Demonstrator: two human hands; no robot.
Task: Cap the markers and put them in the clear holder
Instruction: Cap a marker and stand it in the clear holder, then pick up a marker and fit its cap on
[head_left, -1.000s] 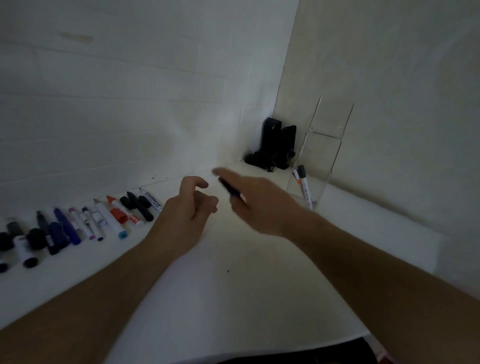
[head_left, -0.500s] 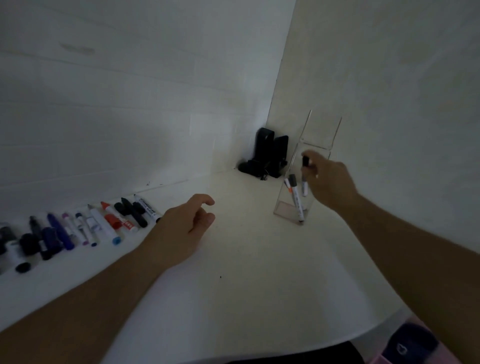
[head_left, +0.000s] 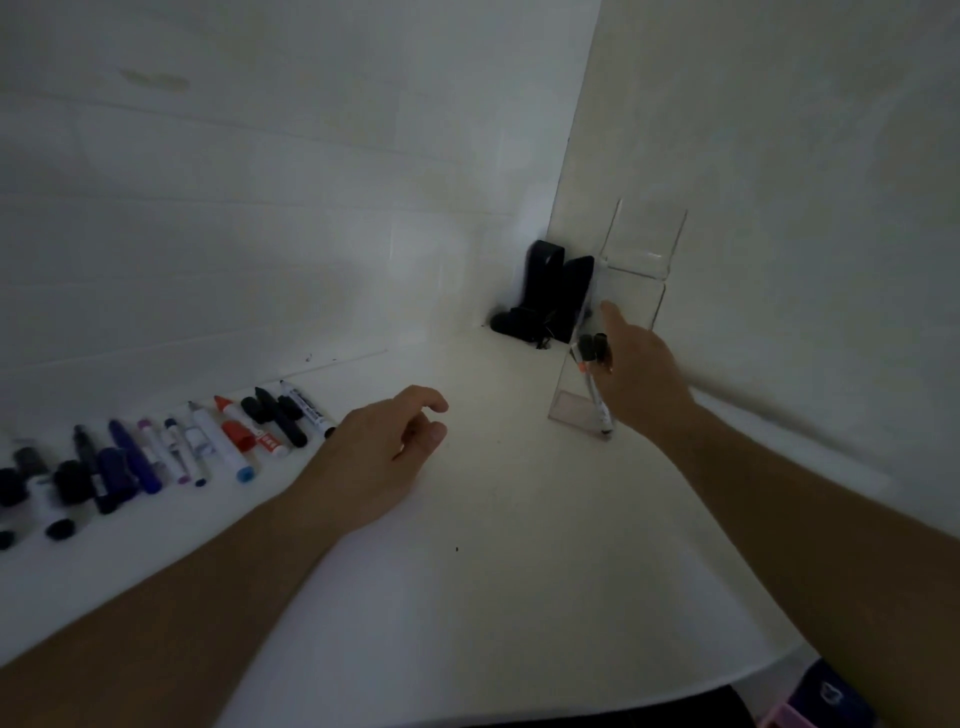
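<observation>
The clear holder (head_left: 636, 270) stands near the right wall. Two capped black markers (head_left: 594, 347) lean inside it, side by side. My right hand (head_left: 641, 382) is right in front of the holder, index finger stretched out, fingers apart, its edge beside the marker caps; I see no grip on them. My left hand (head_left: 384, 452) hovers low over the white table (head_left: 493, 545), loosely curled and holding nothing. Just left of it lies a row of markers and loose caps along the back wall: a black marker (head_left: 280, 423), a red one (head_left: 236, 428), a dark blue one (head_left: 132, 457).
Black objects (head_left: 545, 299) fill the back corner beside the holder. Walls close the table at the back and right. The table's front edge curves at the bottom right, with a pink and navy thing (head_left: 821, 696) below it.
My right hand carried a black marker from the table's middle to the holder, and that marker now sits low inside beside the first one. My left hand stayed near the row.
</observation>
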